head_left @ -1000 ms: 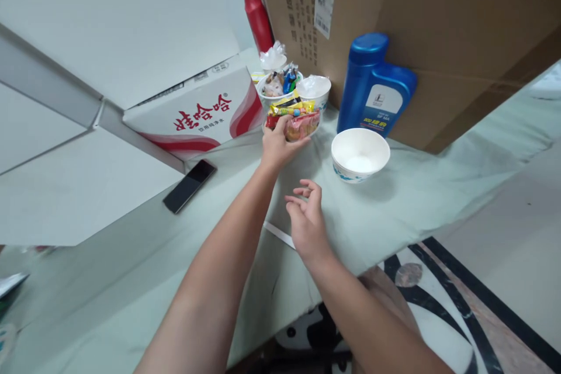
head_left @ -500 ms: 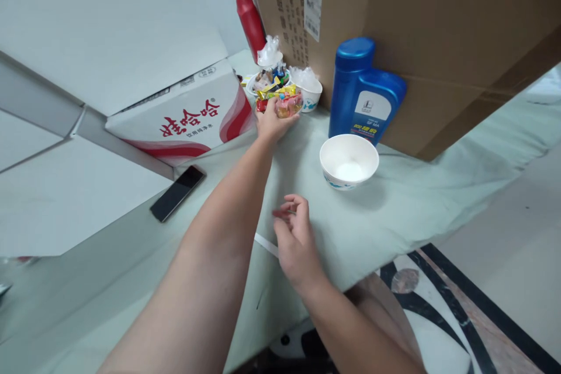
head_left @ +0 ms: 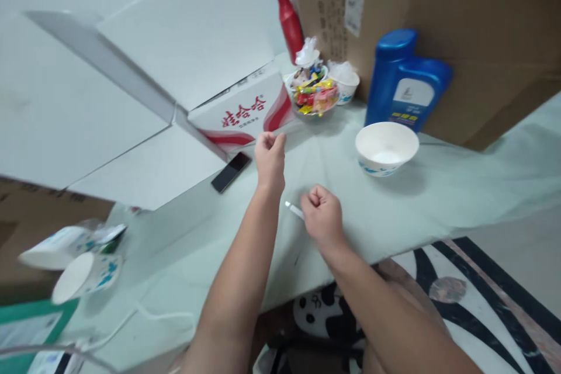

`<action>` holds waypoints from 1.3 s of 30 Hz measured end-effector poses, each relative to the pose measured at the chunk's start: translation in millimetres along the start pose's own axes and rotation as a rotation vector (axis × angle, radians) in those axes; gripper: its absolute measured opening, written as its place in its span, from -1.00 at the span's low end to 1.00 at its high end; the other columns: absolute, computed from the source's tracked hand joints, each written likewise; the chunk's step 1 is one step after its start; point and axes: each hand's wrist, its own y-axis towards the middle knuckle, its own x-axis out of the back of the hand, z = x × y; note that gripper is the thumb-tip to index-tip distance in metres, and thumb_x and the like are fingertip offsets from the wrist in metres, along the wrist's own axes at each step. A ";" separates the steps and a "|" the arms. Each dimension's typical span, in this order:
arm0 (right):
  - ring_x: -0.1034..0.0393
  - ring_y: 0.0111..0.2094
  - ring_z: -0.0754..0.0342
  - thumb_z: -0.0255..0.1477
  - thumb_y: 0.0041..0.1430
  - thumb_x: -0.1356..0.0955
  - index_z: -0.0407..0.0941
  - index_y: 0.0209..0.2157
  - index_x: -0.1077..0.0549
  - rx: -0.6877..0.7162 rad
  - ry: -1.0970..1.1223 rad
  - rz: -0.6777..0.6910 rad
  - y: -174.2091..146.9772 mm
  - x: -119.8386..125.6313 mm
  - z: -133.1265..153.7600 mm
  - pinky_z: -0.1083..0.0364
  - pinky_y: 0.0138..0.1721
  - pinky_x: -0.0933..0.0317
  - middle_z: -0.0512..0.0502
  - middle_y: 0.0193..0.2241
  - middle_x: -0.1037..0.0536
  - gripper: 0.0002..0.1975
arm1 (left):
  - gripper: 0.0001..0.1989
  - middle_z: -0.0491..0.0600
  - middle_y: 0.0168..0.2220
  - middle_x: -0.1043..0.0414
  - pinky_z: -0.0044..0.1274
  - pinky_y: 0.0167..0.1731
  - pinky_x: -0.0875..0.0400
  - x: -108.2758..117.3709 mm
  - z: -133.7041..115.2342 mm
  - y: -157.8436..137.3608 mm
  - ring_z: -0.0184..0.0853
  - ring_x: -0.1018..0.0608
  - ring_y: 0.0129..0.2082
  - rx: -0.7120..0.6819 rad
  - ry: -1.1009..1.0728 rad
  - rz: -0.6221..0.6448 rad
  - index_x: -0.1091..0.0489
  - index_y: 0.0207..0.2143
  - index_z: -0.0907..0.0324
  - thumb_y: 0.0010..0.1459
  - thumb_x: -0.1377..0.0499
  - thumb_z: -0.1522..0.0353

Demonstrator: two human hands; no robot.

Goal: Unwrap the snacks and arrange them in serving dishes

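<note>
My left hand (head_left: 270,160) is closed above the cloth, between the black phone (head_left: 231,172) and my right hand. What it holds, if anything, is hidden by the fingers. My right hand (head_left: 324,216) is also closed, its fingers curled in, and I cannot make out anything inside. Beside its knuckles a thin white strip (head_left: 294,209) shows, partly covered by the hand. Beyond my hands stands a clear bowl of wrapped candies (head_left: 316,98). To the right a white paper bowl (head_left: 387,149) with blue print shows a bare inside.
Behind the paper bowl stand a blue jug (head_left: 405,82) and a large cardboard box (head_left: 473,41). A red bottle (head_left: 290,26), another paper bowl (head_left: 346,85) and a white-and-red carton (head_left: 245,111) line the back. Tipped paper bowls (head_left: 87,277) lie at left.
My left hand has drawn back from the candy bowl toward me and closed. My right hand's loosely bent fingers have curled into a fist. The view has swung left.
</note>
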 end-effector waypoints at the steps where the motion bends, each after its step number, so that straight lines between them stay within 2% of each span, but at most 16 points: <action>1: 0.15 -0.59 0.22 -0.33 0.00 -0.27 0.00 -0.61 0.09 0.007 -0.003 0.033 -6.0 -1.0 0.5 0.16 -0.55 0.13 0.17 -0.66 0.07 -0.64 | -0.71 -0.23 -0.55 0.00 -0.68 -0.57 -0.18 21.0 -2.7 -18.2 -0.49 -0.21 -0.58 0.024 -0.061 -0.031 -0.03 -0.46 0.09 0.13 -0.17 0.37; 4: 0.19 -0.60 0.24 -0.31 -0.01 -0.28 0.00 -0.63 0.11 0.025 -0.032 0.133 -25.1 -6.5 0.9 0.16 -0.58 0.16 0.17 -0.68 0.09 -0.60 | -0.61 -0.29 -0.61 0.17 -0.69 -0.66 0.06 80.8 -4.0 -72.4 -0.54 -0.01 -0.66 0.199 -0.111 -0.083 0.10 -0.52 0.09 -0.01 -0.18 0.34; 6: 0.18 -0.61 0.25 -0.30 -0.03 -0.29 0.00 -0.64 0.10 0.040 -0.061 0.188 -35.7 -11.2 -0.4 0.16 -0.58 0.16 0.17 -0.69 0.07 -0.60 | -0.57 -0.33 -0.63 0.24 -0.66 -0.70 0.19 115.3 1.9 -101.8 -0.56 0.10 -0.69 0.286 -0.104 -0.062 0.12 -0.54 0.06 -0.07 -0.20 0.31; 9: 0.17 -0.61 0.25 -0.28 -0.04 -0.31 0.00 -0.65 0.09 0.063 -0.124 0.233 -45.2 -17.8 -4.5 0.15 -0.57 0.14 0.17 -0.69 0.06 -0.59 | -0.55 -0.35 -0.66 0.27 -0.64 -0.70 0.25 156.7 17.7 -128.0 -0.59 0.14 -0.71 0.355 -0.097 -0.046 0.13 -0.59 0.04 -0.11 -0.22 0.27; 14: 0.18 -0.60 0.24 -0.30 -0.04 -0.34 0.01 -0.66 0.06 0.105 -0.259 0.274 -51.8 -31.2 -12.6 0.14 -0.54 0.14 0.18 -0.70 0.06 -0.58 | -0.57 -0.32 -0.67 0.25 -0.60 -0.64 0.26 205.9 37.3 -134.3 -0.58 0.11 -0.69 0.347 -0.085 -0.122 0.13 -0.64 0.05 -0.13 -0.18 0.24; 18: 0.13 -0.61 0.22 -0.24 0.02 -0.35 0.01 -0.65 0.06 0.164 -0.461 0.327 -65.0 -45.3 -19.1 0.13 -0.55 0.10 0.16 -0.70 0.02 -0.54 | -0.57 -0.27 -0.65 0.19 -0.57 -0.57 0.20 240.0 30.9 -138.0 -0.55 0.06 -0.62 0.293 -0.062 -0.141 0.09 -0.67 0.09 -0.11 -0.20 0.26; 22: 0.11 -0.63 0.20 -0.15 0.08 -0.33 0.02 -0.63 0.06 0.196 -0.627 0.477 -89.6 -56.9 -28.0 0.12 -0.57 0.07 0.15 -0.70 0.01 -0.52 | -0.55 -0.24 -0.63 0.20 -0.53 -0.54 0.15 276.0 24.6 -150.1 -0.51 0.05 -0.58 0.215 0.032 -0.119 0.12 -0.66 0.11 0.03 -0.15 0.29; 27: 0.05 -0.67 0.20 -0.16 0.10 -0.33 0.01 -0.64 -0.02 0.340 -0.761 0.611 -116.0 -79.5 -39.7 0.13 -0.61 0.04 0.15 -0.72 -0.06 -0.56 | -0.55 -0.21 -0.63 0.21 -0.49 -0.54 0.12 316.8 34.0 -156.3 -0.47 0.03 -0.58 0.193 0.059 -0.277 0.15 -0.65 0.11 0.11 -0.10 0.35; 30: -0.04 -0.71 0.19 -0.18 0.13 -0.35 -0.02 -0.59 -0.24 0.422 -0.761 0.686 -123.0 -124.3 -41.7 0.14 -0.62 -0.02 0.15 -0.75 -0.16 -0.66 | -0.54 -0.21 -0.63 0.22 -0.49 -0.55 0.09 333.6 38.0 -155.6 -0.46 0.03 -0.58 0.148 -0.051 -0.413 0.16 -0.64 0.11 0.15 -0.10 0.36; 33: -0.18 -0.69 0.15 -0.28 0.15 -0.34 -0.04 -0.37 -0.41 0.564 -0.710 0.825 -128.1 -204.8 -42.7 0.14 -0.57 -0.15 0.14 -0.70 -0.30 -0.86 | -0.54 -0.22 -0.65 0.22 -0.48 -0.56 0.08 345.0 39.8 -155.3 -0.46 0.04 -0.60 0.045 -0.153 -0.576 0.17 -0.63 0.10 0.16 -0.10 0.37; 34: -0.35 -0.58 0.11 -0.33 0.14 -0.34 -0.05 -0.28 -0.44 0.641 -0.674 0.893 -131.0 -237.1 -43.2 0.12 -0.48 -0.27 0.03 -0.53 -0.49 -0.87 | -0.54 -0.23 -0.65 0.21 -0.48 -0.56 0.08 347.8 40.6 -155.2 -0.47 0.04 -0.60 0.002 -0.167 -0.637 0.17 -0.62 0.10 0.17 -0.10 0.38; 35: -0.51 -0.40 0.05 -0.36 0.13 -0.33 -0.06 -0.18 -0.45 0.717 -0.640 0.965 -135.0 -270.2 -43.6 0.08 -0.35 -0.38 -0.11 -0.27 -0.60 -0.80 | -0.54 -0.23 -0.65 0.21 -0.47 -0.56 0.08 350.2 41.5 -155.1 -0.47 0.05 -0.60 -0.038 -0.172 -0.696 0.17 -0.62 0.10 0.17 -0.10 0.38; 36: -0.56 -0.19 -0.02 -0.40 0.16 -0.31 -0.07 -0.08 -0.46 0.793 -0.631 1.041 -140.3 -302.8 -43.8 0.02 -0.20 -0.44 -0.22 -0.06 -0.59 -0.73 | -0.53 -0.23 -0.65 0.21 -0.47 -0.56 0.09 352.2 42.6 -154.9 -0.47 0.05 -0.61 -0.070 -0.173 -0.749 0.17 -0.62 0.10 0.17 -0.10 0.39; 38: -0.43 0.17 -0.13 -0.50 0.19 -0.28 -0.10 0.11 -0.42 0.968 -0.702 1.214 -154.4 -362.3 -43.0 -0.08 0.09 -0.39 -0.31 0.22 -0.45 -0.57 | -0.53 -0.23 -0.65 0.22 -0.47 -0.56 0.10 355.6 44.6 -154.2 -0.48 0.05 -0.61 -0.103 -0.181 -0.822 0.18 -0.61 0.11 0.19 -0.10 0.41; 39: -0.34 0.27 -0.15 -0.54 0.20 -0.28 -0.12 0.18 -0.39 1.043 -0.748 1.287 -162.5 -387.5 -42.3 -0.12 0.21 -0.31 -0.32 0.31 -0.37 -0.50 | -0.52 -0.23 -0.64 0.23 -0.47 -0.56 0.11 357.3 45.5 -153.7 -0.48 0.06 -0.61 -0.108 -0.191 -0.838 0.18 -0.61 0.11 0.19 -0.11 0.42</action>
